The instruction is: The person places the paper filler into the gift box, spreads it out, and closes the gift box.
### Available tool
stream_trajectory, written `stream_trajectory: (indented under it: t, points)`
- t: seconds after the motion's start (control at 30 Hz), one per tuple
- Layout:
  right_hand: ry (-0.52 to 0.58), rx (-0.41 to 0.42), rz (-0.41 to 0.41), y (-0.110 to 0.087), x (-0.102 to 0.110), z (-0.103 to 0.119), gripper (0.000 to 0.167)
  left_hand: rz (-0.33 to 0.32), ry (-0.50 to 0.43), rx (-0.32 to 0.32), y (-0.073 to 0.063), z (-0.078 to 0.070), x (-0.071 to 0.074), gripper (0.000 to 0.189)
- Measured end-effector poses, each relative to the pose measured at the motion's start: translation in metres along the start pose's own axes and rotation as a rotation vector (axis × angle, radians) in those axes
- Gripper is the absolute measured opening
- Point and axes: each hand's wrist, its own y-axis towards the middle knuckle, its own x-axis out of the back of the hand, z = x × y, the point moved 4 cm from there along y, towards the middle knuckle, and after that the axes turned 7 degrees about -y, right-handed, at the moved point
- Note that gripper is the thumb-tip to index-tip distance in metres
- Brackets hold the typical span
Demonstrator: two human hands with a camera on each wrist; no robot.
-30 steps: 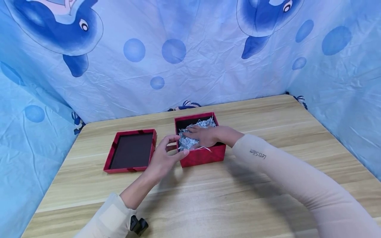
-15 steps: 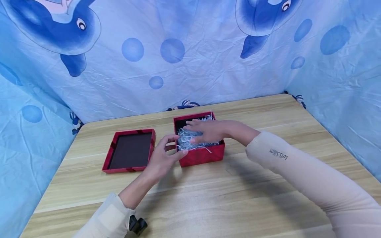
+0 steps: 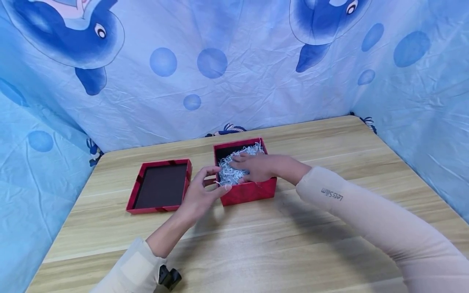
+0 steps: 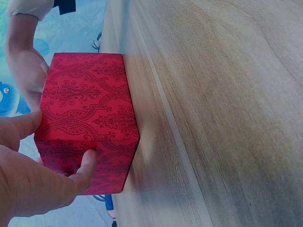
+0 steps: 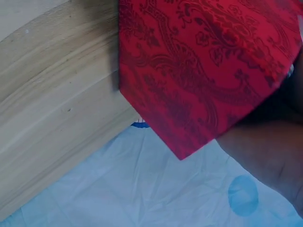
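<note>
A red lid lies on the left part of the wooden surface, its dark inside facing up. Below and to the right of it, a pale sleeve runs up from the lower edge, with a small black device at its cuff. The left hand grips the left end of a red box, thumb on the near corner and fingers curved along the side; the left wrist view shows the thumb against the box's dark-patterned wall. The box stands upright on the surface, just right of the lid and apart from it, uncovered and filled with pale shredded paper. Further right, the right hand reaches over the box's right side and rests on the paper, fingers extended and grasping nothing visible; how far the fingertips sink in is hard to judge, since the box wall blocks much of the right wrist view.
</note>
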Motion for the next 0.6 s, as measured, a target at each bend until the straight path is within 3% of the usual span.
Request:
stream_trajectory:
  t: [0.27, 0.6]
  points:
    - [-0.048, 0.021, 0.069, 0.022, -0.010, 0.001, 0.064, 0.002, 0.000, -0.002, 0.000, 0.000, -0.001, 0.059]
    - [-0.022, 0.092, 0.100, 0.028, -0.015, 0.000, 0.064, -0.001, 0.009, 0.005, 0.000, 0.001, 0.001, 0.058]
